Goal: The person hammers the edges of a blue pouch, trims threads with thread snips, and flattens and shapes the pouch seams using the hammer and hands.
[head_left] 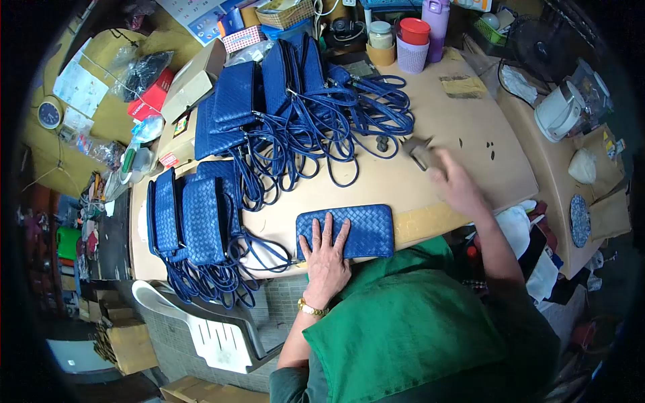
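Observation:
My left hand (326, 258) lies flat with fingers spread on a blue woven-pattern wallet pouch (369, 232) at the table's near edge. My right hand (460, 185) is over the table to the right, smeared by motion. At its fingertips is a small dark metal tool (418, 152), its kind unclear; whether the fingers grip it does not show. Beside the tool sit small dark round pieces (382, 143). Similar blue pouches (201, 218) with long cord straps are grouped at the left, and more blue pouches (235, 94) are piled behind them.
Tangled blue straps (289, 151) spread across the table (470, 127). At the back stand a purple bottle (435, 30), a lilac cup (412, 55) with a red lid and a jar (381, 37). A white plastic chair (218, 342) stands at lower left. Green cloth (410, 336) covers my lap.

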A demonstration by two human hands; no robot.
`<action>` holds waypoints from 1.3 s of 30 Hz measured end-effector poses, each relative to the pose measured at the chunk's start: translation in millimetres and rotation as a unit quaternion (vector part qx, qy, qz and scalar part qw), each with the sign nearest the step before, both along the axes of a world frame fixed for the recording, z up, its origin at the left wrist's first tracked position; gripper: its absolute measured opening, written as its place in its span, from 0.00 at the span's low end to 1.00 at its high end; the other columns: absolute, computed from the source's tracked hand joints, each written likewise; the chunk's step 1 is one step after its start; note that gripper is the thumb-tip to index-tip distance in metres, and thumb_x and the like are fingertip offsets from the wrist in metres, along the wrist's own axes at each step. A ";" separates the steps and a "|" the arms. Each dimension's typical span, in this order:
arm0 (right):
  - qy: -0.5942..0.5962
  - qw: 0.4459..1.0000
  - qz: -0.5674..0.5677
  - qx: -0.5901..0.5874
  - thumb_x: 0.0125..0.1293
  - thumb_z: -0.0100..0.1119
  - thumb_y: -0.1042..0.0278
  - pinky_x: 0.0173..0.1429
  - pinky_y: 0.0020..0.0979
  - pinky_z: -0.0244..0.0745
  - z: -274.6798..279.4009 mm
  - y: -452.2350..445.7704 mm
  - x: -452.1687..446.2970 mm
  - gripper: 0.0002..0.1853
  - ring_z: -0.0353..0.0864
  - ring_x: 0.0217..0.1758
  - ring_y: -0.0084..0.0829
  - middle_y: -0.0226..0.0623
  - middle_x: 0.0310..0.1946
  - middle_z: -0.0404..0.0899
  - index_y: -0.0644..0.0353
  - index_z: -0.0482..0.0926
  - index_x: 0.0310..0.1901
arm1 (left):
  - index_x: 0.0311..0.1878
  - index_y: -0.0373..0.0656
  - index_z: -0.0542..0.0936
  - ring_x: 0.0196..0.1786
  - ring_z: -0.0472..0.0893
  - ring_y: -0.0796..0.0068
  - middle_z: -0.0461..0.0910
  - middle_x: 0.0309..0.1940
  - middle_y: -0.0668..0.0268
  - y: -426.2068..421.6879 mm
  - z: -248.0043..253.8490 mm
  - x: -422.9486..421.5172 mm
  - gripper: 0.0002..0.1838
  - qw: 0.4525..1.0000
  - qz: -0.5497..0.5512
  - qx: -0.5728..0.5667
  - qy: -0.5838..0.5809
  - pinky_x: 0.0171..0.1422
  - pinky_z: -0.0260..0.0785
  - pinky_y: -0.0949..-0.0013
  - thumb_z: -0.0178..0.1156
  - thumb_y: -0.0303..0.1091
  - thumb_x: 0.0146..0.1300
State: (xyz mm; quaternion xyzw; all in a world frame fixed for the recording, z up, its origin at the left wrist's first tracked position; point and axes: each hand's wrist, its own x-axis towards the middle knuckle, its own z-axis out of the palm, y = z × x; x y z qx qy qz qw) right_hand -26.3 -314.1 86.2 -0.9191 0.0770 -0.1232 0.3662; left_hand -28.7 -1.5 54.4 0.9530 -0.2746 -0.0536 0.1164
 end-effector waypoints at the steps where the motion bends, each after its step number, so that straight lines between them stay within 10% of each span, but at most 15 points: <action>1: 0.083 0.994 0.047 0.052 0.72 0.49 0.60 0.52 0.52 0.71 16.3 18.1 -9.9 0.19 0.78 0.48 0.61 0.59 0.43 0.78 0.60 0.66 0.59 | 0.73 0.57 0.61 0.77 0.49 0.45 0.51 0.75 0.53 1.2 2.0 0.5 0.42 1.000 -0.002 -0.004 0.002 0.75 0.38 0.33 0.61 0.31 0.52; 5: 0.163 0.964 0.182 -0.101 0.71 0.51 0.57 0.59 0.48 0.70 8.0 47.4 -26.7 0.21 0.77 0.54 0.55 0.58 0.46 0.78 0.57 0.68 0.60 | 0.71 0.62 0.65 0.73 0.56 0.42 0.53 0.75 0.54 24.9 20.5 3.9 0.40 0.996 0.012 0.078 -0.030 0.71 0.54 0.38 0.65 0.33 0.52; 11: 0.144 0.989 -0.007 0.028 0.72 0.48 0.63 0.68 0.41 0.64 12.9 5.8 -15.4 0.23 0.71 0.65 0.50 0.55 0.60 0.73 0.61 0.67 0.66 | 0.62 0.52 0.77 0.56 0.78 0.53 0.76 0.56 0.52 79.2 67.3 8.6 0.31 0.962 0.173 -0.210 0.005 0.60 0.72 0.60 0.51 0.16 0.55; 14: -0.038 0.999 0.002 0.022 0.72 0.47 0.67 0.69 0.41 0.62 -7.3 -28.8 -3.0 0.24 0.69 0.66 0.50 0.52 0.62 0.71 0.61 0.66 0.67 | 0.61 0.54 0.79 0.51 0.80 0.57 0.77 0.52 0.56 121.7 115.8 6.7 0.29 0.902 0.265 -0.177 -0.293 0.53 0.75 0.61 0.54 0.16 0.56; 21: 0.070 0.958 -0.116 -0.252 0.68 0.48 0.73 0.68 0.44 0.62 -41.9 -58.3 25.0 0.25 0.71 0.61 0.50 0.55 0.57 0.73 0.60 0.65 0.68 | 0.71 0.59 0.66 0.56 0.75 0.46 0.59 0.71 0.52 165.7 57.7 25.7 0.42 0.906 0.388 0.068 -0.153 0.58 0.72 0.56 0.71 0.33 0.51; 24: 0.080 0.949 -0.111 -0.284 0.66 0.51 0.73 0.67 0.43 0.63 -41.7 -54.1 24.6 0.26 0.72 0.57 0.51 0.54 0.55 0.72 0.60 0.66 0.66 | 0.70 0.58 0.68 0.58 0.74 0.44 0.56 0.72 0.52 177.8 14.8 46.6 0.40 0.901 0.393 -0.011 -0.183 0.58 0.72 0.55 0.71 0.33 0.52; 26: -0.037 0.968 -0.079 -0.236 0.71 0.50 0.66 0.66 0.41 0.64 -33.6 -57.7 29.1 0.24 0.72 0.59 0.46 0.47 0.57 0.71 0.61 0.66 0.66 | 0.69 0.59 0.69 0.52 0.76 0.46 0.57 0.72 0.53 187.3 9.4 68.0 0.38 0.897 0.376 -0.009 -0.230 0.54 0.73 0.55 0.70 0.36 0.52; 28: -0.122 0.980 -0.066 0.140 0.73 0.52 0.61 0.66 0.38 0.64 -27.6 -78.4 53.4 0.26 0.69 0.61 0.38 0.42 0.61 0.68 0.59 0.63 0.68 | 0.67 0.59 0.71 0.46 0.79 0.45 0.59 0.71 0.52 190.5 11.5 92.4 0.34 0.887 0.368 -0.007 -0.278 0.50 0.74 0.54 0.69 0.40 0.55; 31: -0.191 0.855 0.094 0.473 0.65 0.35 0.23 0.51 0.26 0.64 117.6 -54.0 35.1 0.47 0.66 0.59 0.25 0.30 0.60 0.67 0.56 0.55 0.73 | 0.67 0.60 0.71 0.54 0.78 0.44 0.59 0.71 0.51 198.0 7.6 126.2 0.35 0.893 0.377 0.001 -0.245 0.51 0.74 0.53 0.70 0.43 0.55; 37: -0.262 0.814 0.443 0.269 0.65 0.47 0.35 0.50 0.31 0.66 246.6 -32.8 -33.1 0.38 0.70 0.51 0.27 0.34 0.51 0.70 0.60 0.61 0.64 | 0.71 0.61 0.65 0.61 0.74 0.45 0.52 0.74 0.53 206.4 11.2 127.7 0.40 0.921 0.339 0.017 -0.190 0.57 0.73 0.54 0.70 0.44 0.54; 39: -0.246 0.800 0.512 0.193 0.66 0.47 0.39 0.52 0.32 0.66 245.1 -28.4 -50.1 0.33 0.71 0.48 0.27 0.33 0.47 0.71 0.60 0.64 0.61 | 0.68 0.57 0.71 0.60 0.75 0.45 0.64 0.69 0.52 206.9 39.9 112.7 0.35 0.940 0.311 0.044 -0.130 0.59 0.72 0.56 0.70 0.41 0.55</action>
